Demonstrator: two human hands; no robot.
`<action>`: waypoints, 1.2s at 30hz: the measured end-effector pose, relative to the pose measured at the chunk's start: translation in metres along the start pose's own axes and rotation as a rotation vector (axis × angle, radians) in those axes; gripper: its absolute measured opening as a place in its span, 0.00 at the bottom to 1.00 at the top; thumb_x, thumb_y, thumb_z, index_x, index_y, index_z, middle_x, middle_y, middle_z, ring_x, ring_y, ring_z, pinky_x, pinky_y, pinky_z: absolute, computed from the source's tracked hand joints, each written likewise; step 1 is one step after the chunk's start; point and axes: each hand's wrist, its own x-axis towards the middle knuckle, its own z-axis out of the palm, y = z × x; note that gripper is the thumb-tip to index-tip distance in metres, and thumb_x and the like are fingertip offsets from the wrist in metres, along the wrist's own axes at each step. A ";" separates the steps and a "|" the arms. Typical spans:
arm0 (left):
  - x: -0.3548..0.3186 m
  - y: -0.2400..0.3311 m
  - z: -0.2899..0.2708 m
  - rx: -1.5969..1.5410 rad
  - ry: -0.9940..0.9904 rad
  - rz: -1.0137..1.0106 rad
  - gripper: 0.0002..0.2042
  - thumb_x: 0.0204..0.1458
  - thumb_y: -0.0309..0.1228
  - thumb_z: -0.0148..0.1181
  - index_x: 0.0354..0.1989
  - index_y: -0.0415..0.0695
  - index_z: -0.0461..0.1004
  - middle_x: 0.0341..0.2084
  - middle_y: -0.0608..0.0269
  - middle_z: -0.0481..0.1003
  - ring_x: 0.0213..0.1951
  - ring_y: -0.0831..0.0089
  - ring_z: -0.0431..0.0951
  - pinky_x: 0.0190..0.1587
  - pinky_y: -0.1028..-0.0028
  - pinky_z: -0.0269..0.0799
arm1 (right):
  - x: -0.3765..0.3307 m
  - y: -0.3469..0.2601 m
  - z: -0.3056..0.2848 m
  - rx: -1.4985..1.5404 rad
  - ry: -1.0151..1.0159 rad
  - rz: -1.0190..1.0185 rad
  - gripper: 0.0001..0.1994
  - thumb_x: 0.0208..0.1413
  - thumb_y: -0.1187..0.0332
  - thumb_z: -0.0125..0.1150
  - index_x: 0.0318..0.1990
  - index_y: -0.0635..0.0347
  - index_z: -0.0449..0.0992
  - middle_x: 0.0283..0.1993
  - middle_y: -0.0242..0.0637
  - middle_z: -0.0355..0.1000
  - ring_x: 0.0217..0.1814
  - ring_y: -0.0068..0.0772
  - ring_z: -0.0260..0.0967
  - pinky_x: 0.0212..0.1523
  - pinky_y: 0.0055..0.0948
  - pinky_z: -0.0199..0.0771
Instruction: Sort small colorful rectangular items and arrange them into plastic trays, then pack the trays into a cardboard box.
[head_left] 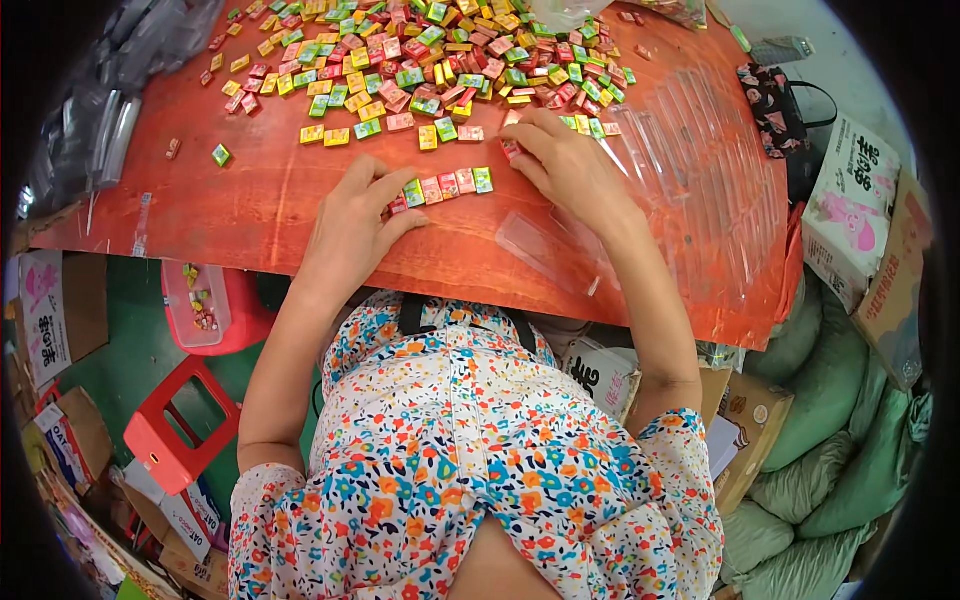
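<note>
Currently, toward the near table edge (230, 256), our left hand (362, 212) is pinching one end of a box row (448, 187), our right hand (578, 170) gripping a red box (509, 149).

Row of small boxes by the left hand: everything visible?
The row of small, rectangular red, pink and green cardboard-looking boxes lies on the flat red tabletop, set side by side, printed faces up. It slants, its right end higher in the picture. The left hand straddles its left end, appearing to touch and partly hiding it, so the full count is unclear.
</note>
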 end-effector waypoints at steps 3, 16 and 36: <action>0.000 0.001 0.000 -0.014 -0.004 -0.016 0.20 0.44 0.30 0.70 0.47 0.38 0.76 0.36 0.54 0.71 0.37 0.57 0.76 0.39 0.63 0.73 | -0.001 0.002 0.002 0.188 0.013 0.000 0.15 0.56 0.68 0.63 0.50 0.56 0.75 0.49 0.42 0.73 0.44 0.43 0.74 0.44 0.35 0.75; -0.001 0.001 0.001 0.002 0.019 0.004 0.21 0.44 0.31 0.71 0.47 0.37 0.75 0.37 0.54 0.70 0.36 0.56 0.76 0.39 0.62 0.72 | 0.021 0.004 0.006 -0.111 0.083 0.086 0.14 0.57 0.63 0.60 0.47 0.58 0.75 0.45 0.39 0.74 0.43 0.47 0.74 0.41 0.40 0.76; 0.013 0.005 0.007 0.080 0.010 0.060 0.15 0.46 0.32 0.69 0.41 0.41 0.79 0.32 0.56 0.71 0.33 0.59 0.77 0.34 0.62 0.73 | -0.005 -0.011 0.017 0.159 0.016 -0.169 0.17 0.53 0.67 0.64 0.50 0.58 0.76 0.45 0.43 0.71 0.44 0.47 0.71 0.45 0.39 0.72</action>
